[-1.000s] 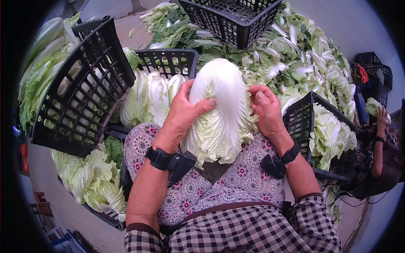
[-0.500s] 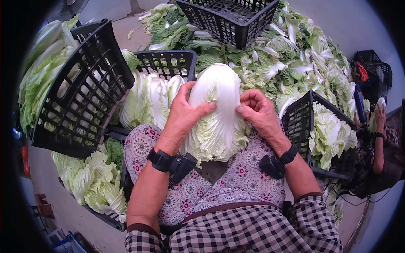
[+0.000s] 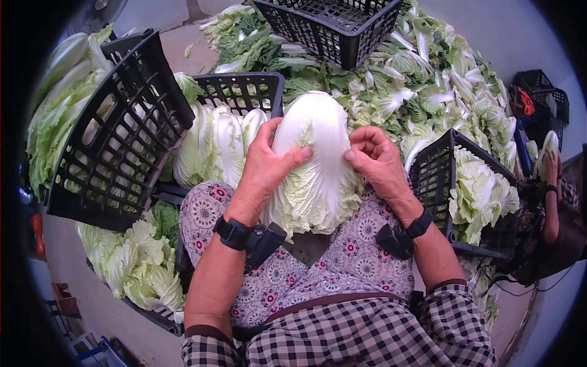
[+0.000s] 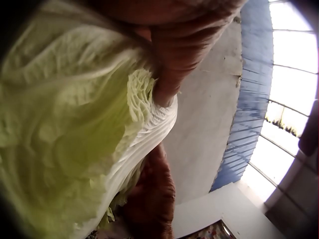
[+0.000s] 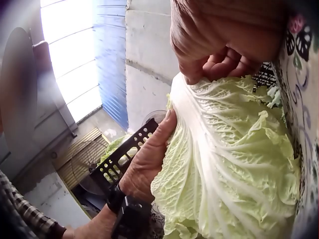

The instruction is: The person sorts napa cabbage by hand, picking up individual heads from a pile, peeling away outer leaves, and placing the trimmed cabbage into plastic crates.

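A napa cabbage (image 3: 315,165) stands above the lap in the head view, its white base up and its leafy end down. The left hand (image 3: 267,162) holds its left side, thumb laid across the front and fingers behind. At its right edge, the right hand (image 3: 379,162) touches the outer leaf with thumb and curled fingers. From the right wrist view, the right hand (image 5: 224,45) pinches the edge of the cabbage (image 5: 214,159) near its white base, while the left hand (image 5: 149,162) supports the other side. The left wrist view has the left thumb pressed on the cabbage (image 4: 75,124).
Black crates of cabbages stand at the left, one tilted crate (image 3: 116,137) above others. A crate (image 3: 453,196) with leaves is at the right, another crate (image 3: 348,52) at the top. Loose leaves (image 3: 428,98) are heaped behind. Another person's arm (image 3: 552,202) shows at far right.
The right hand has moved left from beside the cabbage onto its edge, its fingers more curled. The cabbage sits slightly lower. The other person's hand at far right has shifted with a cabbage.
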Demonstrator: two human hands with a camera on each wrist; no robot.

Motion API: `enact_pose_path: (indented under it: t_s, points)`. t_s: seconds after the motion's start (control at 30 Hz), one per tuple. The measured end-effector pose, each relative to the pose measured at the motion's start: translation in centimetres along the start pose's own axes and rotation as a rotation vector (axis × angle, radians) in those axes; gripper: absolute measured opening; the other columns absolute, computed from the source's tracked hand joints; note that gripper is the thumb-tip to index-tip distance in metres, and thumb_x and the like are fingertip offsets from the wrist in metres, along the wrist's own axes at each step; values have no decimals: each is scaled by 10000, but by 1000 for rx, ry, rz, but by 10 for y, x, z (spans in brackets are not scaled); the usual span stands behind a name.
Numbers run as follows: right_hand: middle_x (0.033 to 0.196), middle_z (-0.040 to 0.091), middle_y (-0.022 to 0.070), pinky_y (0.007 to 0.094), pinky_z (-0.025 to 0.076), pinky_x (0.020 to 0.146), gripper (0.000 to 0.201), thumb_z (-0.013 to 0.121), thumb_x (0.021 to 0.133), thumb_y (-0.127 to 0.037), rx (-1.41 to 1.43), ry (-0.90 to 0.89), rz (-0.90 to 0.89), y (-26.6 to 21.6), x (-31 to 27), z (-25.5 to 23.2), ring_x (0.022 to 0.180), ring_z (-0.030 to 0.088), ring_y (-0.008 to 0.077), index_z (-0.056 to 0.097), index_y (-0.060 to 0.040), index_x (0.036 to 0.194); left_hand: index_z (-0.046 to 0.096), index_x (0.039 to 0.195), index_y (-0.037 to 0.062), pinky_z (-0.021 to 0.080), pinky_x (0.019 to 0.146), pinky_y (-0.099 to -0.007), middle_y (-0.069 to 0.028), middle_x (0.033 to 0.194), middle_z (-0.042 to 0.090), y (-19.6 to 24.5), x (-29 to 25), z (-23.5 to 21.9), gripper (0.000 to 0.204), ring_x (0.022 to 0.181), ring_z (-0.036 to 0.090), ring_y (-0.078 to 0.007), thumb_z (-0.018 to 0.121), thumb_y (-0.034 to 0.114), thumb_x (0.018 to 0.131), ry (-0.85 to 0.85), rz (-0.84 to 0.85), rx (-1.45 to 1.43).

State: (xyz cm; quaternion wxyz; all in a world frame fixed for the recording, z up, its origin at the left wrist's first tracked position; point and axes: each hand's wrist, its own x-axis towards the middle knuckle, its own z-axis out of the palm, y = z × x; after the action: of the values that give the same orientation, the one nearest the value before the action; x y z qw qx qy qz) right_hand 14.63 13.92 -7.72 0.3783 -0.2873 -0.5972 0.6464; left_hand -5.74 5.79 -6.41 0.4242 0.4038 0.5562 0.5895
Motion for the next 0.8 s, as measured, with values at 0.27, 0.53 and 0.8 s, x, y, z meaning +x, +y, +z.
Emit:
enact_pose_path:
  t_s: [0.27, 0.53, 0.8]
  points:
    - [869, 606, -8, 167, 466, 680, 276, 711, 785, -96, -40, -20, 88, -7, 0, 1, 750, 558, 32, 548, -29, 997, 376, 1273, -62, 500, 830, -300, -174, 1109, 562, -1, 0, 0, 808, 992, 579, -208, 825, 225, 666, -6, 10, 21]
    - [887, 601, -6, 179, 474, 694, 277, 713, 780, -97, 33, -44, 82, -3, 1, -3, 769, 557, 40, 549, -35, 994, 380, 1268, -61, 499, 831, -298, -172, 1115, 560, -4, 2, -1, 805, 994, 577, -207, 828, 227, 665, -9, 14, 2]
    - [876, 599, -7, 186, 475, 673, 277, 705, 783, -93, 19, -14, 68, -4, 1, 0, 755, 557, 45, 546, -33, 1001, 381, 1272, -52, 499, 831, -300, -174, 1117, 560, -1, 0, 0, 794, 991, 578, -206, 823, 222, 672, 5, -3, 23]
